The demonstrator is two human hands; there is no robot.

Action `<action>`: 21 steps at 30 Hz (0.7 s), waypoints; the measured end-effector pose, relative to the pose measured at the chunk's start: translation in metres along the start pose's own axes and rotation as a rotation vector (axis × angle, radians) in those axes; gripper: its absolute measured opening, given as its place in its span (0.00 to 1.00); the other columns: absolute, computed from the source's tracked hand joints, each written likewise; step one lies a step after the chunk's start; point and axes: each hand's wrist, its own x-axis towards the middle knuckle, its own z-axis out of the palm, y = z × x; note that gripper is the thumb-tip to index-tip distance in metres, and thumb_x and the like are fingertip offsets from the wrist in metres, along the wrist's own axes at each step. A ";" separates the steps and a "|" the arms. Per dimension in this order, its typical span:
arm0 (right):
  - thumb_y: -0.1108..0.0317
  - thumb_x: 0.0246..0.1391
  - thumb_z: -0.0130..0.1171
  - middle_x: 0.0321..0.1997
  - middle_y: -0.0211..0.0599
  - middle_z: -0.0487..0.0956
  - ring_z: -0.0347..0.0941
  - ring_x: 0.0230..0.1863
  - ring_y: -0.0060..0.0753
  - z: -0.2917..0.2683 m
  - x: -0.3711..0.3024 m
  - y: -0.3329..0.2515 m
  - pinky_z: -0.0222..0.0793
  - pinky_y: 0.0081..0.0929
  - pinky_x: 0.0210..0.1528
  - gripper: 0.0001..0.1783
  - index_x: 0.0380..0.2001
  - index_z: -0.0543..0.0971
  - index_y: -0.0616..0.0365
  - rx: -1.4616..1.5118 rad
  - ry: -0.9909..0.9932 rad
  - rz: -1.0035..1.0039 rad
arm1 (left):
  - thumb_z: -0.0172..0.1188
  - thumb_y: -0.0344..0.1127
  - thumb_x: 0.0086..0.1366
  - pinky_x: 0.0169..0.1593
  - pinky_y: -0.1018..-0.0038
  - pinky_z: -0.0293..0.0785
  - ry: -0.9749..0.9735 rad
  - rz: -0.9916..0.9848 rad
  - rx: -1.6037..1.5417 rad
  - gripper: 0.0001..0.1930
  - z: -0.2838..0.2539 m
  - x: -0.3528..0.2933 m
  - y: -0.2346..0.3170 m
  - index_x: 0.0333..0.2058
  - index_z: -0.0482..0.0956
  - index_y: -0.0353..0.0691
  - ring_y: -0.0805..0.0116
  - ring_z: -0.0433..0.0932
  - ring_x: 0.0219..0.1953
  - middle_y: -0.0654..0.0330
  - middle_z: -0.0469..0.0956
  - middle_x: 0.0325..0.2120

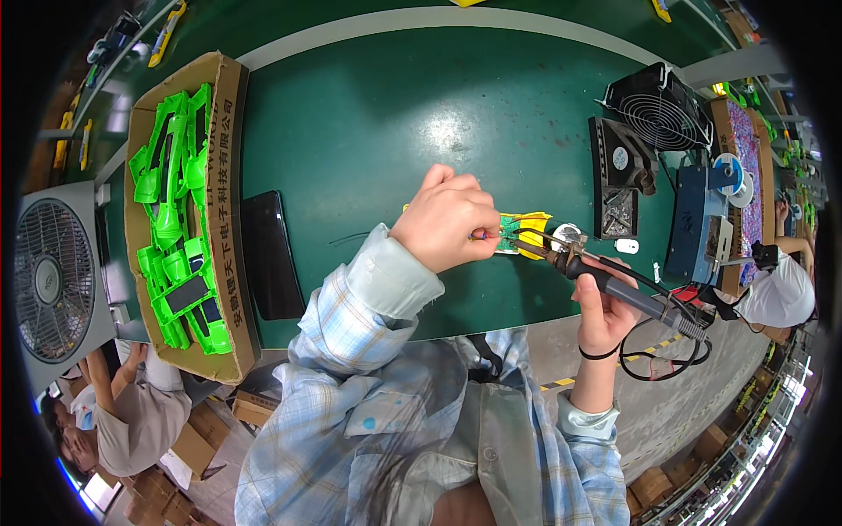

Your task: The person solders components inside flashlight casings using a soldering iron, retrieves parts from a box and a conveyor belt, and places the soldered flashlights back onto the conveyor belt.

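Note:
My left hand [452,219] is closed in a pinch at the middle of the bench. Between its fingertips are thin coloured wires [480,235], beside a small green circuit board [506,230]. The board lies against a yellow plastic piece [537,224], partly covered by the hand. In my right hand [605,314] is a soldering iron [645,302], its fingers wrapped round the grey handle. The iron's metal shaft points left toward the board. Whether its tip touches the board or the wires is too small to tell.
A cardboard box [230,219] of green plastic housings stands left, beside a flat black panel [274,254]. At right are a black fan [660,110], a black tray [598,175] with small metal parts, and a blue unit [688,215]. The iron's cable [649,379] loops below my right hand.

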 end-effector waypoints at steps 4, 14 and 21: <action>0.77 0.42 0.57 0.28 0.37 0.73 0.64 0.24 0.19 0.002 0.002 -0.005 0.57 0.12 0.25 0.11 0.32 0.74 0.68 -0.006 -0.012 0.023 | 0.60 0.32 0.40 0.38 0.74 0.55 0.014 0.000 0.000 0.04 0.000 0.000 0.001 0.13 0.73 0.46 0.74 0.66 0.25 0.71 0.69 0.14; 0.77 0.41 0.58 0.26 0.35 0.73 0.61 0.19 0.15 0.002 0.009 -0.013 0.54 0.11 0.19 0.12 0.33 0.74 0.67 -0.084 -0.069 -0.074 | 0.61 0.33 0.40 0.39 0.74 0.55 0.004 -0.003 0.014 0.05 -0.001 -0.001 0.001 0.13 0.73 0.46 0.74 0.67 0.25 0.71 0.69 0.14; 0.77 0.40 0.59 0.25 0.35 0.73 0.61 0.18 0.16 0.001 0.015 -0.020 0.54 0.12 0.18 0.12 0.32 0.74 0.66 -0.190 -0.149 -0.186 | 0.60 0.33 0.41 0.39 0.74 0.55 -0.003 -0.003 0.019 0.05 -0.001 -0.001 0.001 0.14 0.73 0.45 0.74 0.67 0.26 0.71 0.69 0.14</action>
